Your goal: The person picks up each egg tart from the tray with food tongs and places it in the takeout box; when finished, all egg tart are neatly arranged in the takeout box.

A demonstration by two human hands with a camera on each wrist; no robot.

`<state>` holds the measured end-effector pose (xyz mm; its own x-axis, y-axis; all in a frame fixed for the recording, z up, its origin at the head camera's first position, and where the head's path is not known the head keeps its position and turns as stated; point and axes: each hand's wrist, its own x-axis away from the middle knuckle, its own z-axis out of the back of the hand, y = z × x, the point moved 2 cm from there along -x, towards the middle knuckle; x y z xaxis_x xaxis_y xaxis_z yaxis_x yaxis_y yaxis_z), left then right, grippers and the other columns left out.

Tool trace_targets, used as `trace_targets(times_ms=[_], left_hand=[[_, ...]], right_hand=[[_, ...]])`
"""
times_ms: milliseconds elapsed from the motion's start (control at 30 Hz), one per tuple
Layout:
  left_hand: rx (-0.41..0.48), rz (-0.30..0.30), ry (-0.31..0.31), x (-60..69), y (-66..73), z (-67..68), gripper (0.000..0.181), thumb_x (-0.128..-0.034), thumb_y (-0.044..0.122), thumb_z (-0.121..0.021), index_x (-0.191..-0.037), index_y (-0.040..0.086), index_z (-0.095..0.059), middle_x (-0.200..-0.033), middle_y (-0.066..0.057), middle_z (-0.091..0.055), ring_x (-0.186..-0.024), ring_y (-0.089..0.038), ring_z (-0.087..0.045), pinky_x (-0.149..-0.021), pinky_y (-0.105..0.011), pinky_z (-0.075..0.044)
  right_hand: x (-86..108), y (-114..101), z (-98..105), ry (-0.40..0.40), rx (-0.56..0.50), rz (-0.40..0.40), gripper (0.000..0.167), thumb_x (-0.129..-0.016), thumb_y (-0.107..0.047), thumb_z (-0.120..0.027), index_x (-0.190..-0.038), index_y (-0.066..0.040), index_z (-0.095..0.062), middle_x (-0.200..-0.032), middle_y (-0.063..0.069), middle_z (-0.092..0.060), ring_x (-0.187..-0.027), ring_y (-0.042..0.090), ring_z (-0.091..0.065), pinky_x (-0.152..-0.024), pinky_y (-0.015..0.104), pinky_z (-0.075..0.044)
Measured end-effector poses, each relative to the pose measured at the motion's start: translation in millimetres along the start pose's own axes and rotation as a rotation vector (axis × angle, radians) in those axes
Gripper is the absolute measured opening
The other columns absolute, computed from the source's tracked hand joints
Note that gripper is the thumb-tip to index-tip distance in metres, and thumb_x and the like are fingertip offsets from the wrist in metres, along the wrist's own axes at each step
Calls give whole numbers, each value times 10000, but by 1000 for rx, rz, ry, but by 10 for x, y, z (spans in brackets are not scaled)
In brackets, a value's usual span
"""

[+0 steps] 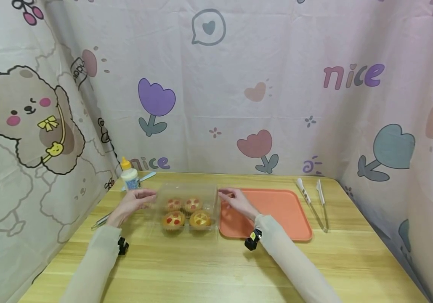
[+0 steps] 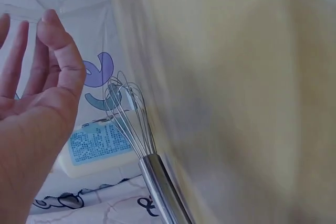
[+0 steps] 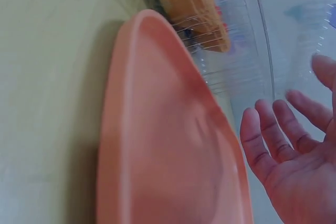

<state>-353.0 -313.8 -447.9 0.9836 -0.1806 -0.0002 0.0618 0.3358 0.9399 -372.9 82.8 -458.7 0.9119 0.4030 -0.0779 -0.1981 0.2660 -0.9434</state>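
Note:
A clear plastic box (image 1: 186,191) with several muffins (image 1: 173,220) in it stands left of centre on the table. Red or yellow pieces top the muffins. My left hand (image 1: 136,201) is at the box's left side, fingers extended toward its upper edge. In the left wrist view the left hand (image 2: 47,82) has its fingers loosely bent beside the plastic. At the box's right edge, my right hand (image 1: 237,200) reaches over the orange tray (image 1: 277,210). The right wrist view shows the right hand (image 3: 299,156) with relaxed, spread fingers near the clear rim. Whether the fingertips touch the plastic, I cannot tell.
A whisk (image 2: 142,129) lies left of the box, near a bottle with a yellow cap (image 1: 130,174). Behind the bottle is a light blue flat-ended tool (image 1: 148,176). Metal tongs with white tips (image 1: 316,208) lie right of the tray. A printed curtain (image 1: 216,105) hangs behind the table.

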Motion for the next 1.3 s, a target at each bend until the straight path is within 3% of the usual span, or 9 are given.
trace_targets(times_ms=[167, 267, 433, 600, 967, 1133, 1300], left_hand=[[-86, -40, -44, 68, -22, -36, 499, -935, 268, -675, -1307, -44, -559, -1304, -261, -564, -1012, -140, -618, -842, -333, -567], [-102, -69, -74, 114, -30, -38, 441, -938, 226, -669, -1276, -43, -576, -1293, -278, -552, -1010, -154, -618, -832, -334, -571], [-93, -76, -162, 213, -33, -22, 441, -945, 173, -651, -1303, -57, -534, -1315, -302, -524, -1027, -186, -622, -825, -367, -574], [-68, -75, -248, 300, -38, -7, 487, -952, 153, -634, -1359, -55, -467, -1349, -309, -478, -1055, -235, -616, -830, -408, -572], [-98, -40, -323, 408, 3, 8, 523, -959, 200, -633, -1395, -9, -433, -1351, -242, -504, -1081, -209, -606, -825, -448, -559], [-83, -55, -354, 429, 1, 11, 561, -945, 178, -648, -1410, -15, -401, -1347, -247, -500, -1076, -212, -614, -802, -470, -566], [-62, -70, -404, 439, -5, -5, 466, -929, 148, -671, -1285, -62, -458, -1191, -294, -581, -1011, -362, -634, -743, -463, -578]], right_hand=[[66, 35, 18, -19, 40, 59, 426, -981, -244, -606, -1364, -65, -552, -1218, 145, -630, -1051, 393, -616, -803, 465, -579], [140, 14, 10, -37, 31, 89, 384, -969, -190, -622, -1321, -43, -583, -1177, 183, -646, -990, 452, -626, -798, 521, -570], [260, 9, -36, -78, 25, 79, 339, -956, -185, -638, -1274, -69, -617, -1094, 157, -675, -868, 455, -648, -753, 506, -582], [328, 25, -86, -101, -6, 73, 403, -939, -189, -665, -1316, -78, -579, -1108, 155, -670, -880, 421, -655, -720, 476, -593], [402, 71, -124, -118, -18, 75, 489, -918, -202, -691, -1376, -157, -526, -1107, 120, -658, -874, 379, -665, -696, 426, -601], [465, 54, -135, -133, -15, 84, 483, -914, -194, -692, -1359, -106, -526, -1099, 148, -672, -833, 365, -679, -689, 409, -602], [525, 40, -149, -136, 0, 78, 405, -902, -188, -707, -1266, -71, -575, -1094, 146, -684, -842, 281, -688, -699, 380, -601]])
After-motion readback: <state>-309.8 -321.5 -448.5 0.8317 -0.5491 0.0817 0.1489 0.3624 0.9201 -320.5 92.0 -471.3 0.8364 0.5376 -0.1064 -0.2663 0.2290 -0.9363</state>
